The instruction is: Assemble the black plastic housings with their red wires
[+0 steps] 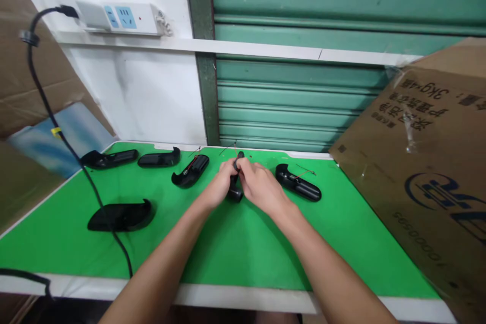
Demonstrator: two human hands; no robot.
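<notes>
Two hands around one black part, green tabletop beneath.

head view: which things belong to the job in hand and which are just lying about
Likely the job's:
black part, held by left hand and right hand
five other black parts on the green tabletop

Seemingly just about:
black cable
white power strip
right-side cardboard box
</notes>
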